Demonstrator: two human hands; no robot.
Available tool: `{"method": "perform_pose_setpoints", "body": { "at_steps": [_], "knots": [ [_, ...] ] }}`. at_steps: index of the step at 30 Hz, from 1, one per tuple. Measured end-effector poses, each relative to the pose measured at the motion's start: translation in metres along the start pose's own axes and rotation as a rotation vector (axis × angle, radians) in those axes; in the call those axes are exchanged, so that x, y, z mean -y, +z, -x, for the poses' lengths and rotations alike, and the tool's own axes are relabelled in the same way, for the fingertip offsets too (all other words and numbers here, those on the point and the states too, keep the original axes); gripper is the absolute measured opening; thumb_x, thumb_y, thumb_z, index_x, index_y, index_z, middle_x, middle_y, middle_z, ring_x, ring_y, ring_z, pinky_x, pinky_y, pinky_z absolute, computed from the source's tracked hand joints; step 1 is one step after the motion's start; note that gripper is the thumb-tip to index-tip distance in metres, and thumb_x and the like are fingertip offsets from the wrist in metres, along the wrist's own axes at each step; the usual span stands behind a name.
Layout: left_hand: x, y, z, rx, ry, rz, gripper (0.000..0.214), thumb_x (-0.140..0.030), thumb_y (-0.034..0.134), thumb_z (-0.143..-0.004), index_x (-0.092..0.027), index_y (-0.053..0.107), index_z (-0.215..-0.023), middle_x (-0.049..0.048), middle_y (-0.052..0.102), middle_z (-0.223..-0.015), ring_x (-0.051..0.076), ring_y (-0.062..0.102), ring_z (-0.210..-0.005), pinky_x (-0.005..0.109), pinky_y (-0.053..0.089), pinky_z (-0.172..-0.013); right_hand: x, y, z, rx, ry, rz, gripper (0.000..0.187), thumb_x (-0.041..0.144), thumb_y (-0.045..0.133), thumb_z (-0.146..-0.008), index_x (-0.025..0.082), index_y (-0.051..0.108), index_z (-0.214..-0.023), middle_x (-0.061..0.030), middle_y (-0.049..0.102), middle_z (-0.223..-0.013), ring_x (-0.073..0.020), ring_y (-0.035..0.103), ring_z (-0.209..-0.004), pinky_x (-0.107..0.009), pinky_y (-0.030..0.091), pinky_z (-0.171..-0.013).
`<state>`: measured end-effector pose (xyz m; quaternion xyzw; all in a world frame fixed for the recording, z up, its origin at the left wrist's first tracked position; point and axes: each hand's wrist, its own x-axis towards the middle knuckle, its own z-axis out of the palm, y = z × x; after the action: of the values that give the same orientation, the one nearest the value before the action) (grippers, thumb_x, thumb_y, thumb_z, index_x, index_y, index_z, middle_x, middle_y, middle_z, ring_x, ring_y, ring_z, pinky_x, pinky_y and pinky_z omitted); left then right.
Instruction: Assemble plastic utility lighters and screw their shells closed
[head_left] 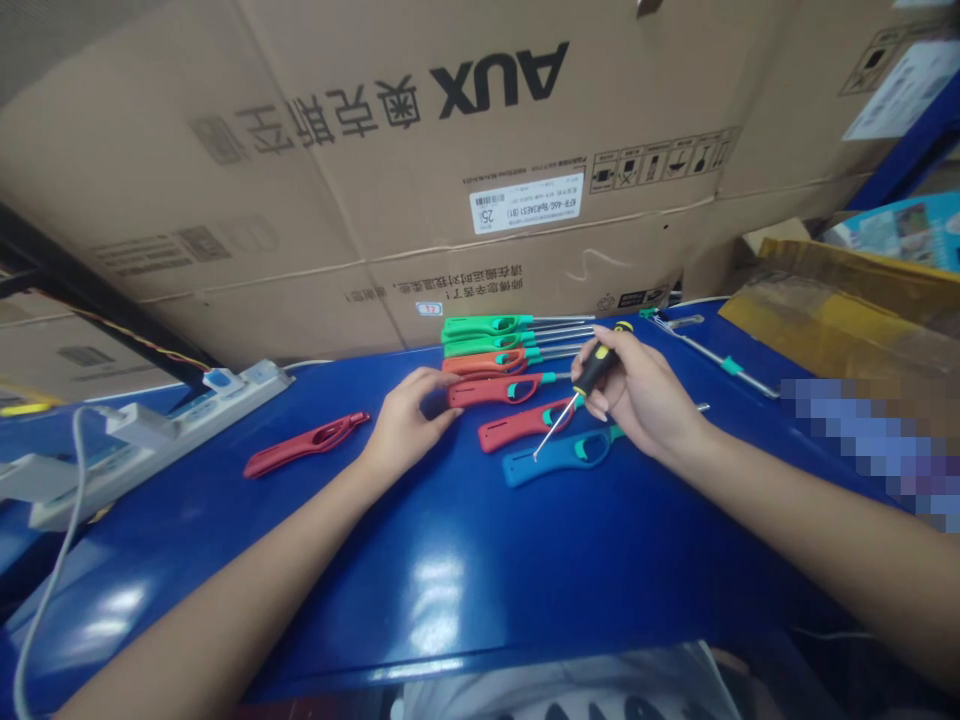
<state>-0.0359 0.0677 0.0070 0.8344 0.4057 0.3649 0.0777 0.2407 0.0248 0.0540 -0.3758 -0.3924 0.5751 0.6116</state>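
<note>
My right hand (649, 390) is wrapped round the black and yellow handle of a screwdriver (596, 368), whose thin metal shaft points down and left above a blue gas lighter (555, 458). With thumb and fingers, my left hand (412, 415) grips the rear end of a red long-necked gas lighter (495, 390) lying on the table. Just in front of that one is another red lighter (517, 428), partly behind the screwdriver. Beyond them an orange lighter (484, 362) and two green lighters (480, 328) lie side by side, metal necks pointing right.
A red lighter casing (307, 445) without a neck lies left on the blue table (450, 560). Loose metal neck parts (731, 367) lie at back right. A white power strip (161, 440) runs along the left. A large cardboard box (337, 200) stands behind; a taped carton (825, 310) is right.
</note>
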Motion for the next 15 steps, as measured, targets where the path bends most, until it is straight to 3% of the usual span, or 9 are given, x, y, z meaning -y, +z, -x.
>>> {"method": "perform_pose_setpoints", "body": {
  "at_steps": [9,15],
  "knots": [
    [-0.0037,0.0044,0.0031,0.009,-0.081,0.125,0.023,-0.031,0.074,-0.085,-0.019,0.073,-0.105,0.0089,0.071,-0.110,0.023,0.068,-0.104,0.042,0.056,-0.097,0.0001,-0.0011,-0.0005,-0.001,-0.019,-0.004,0.031,0.042,0.069,-0.084,0.017,0.061,-0.067,-0.0015,0.066,-0.064,-0.0076,0.047,-0.035,-0.022,0.038,-0.034],
    [-0.0081,0.0080,0.0002,-0.030,-0.607,0.664,0.045,-0.040,0.088,-0.068,-0.014,0.074,-0.102,0.0085,0.077,-0.095,0.023,0.075,-0.088,0.044,0.060,-0.094,0.0022,-0.0020,-0.0019,-0.011,-0.022,-0.011,0.031,0.044,0.070,-0.082,0.018,0.060,-0.067,-0.0007,0.065,-0.063,-0.0069,0.045,-0.036,-0.023,0.037,-0.034]
  ]
}}
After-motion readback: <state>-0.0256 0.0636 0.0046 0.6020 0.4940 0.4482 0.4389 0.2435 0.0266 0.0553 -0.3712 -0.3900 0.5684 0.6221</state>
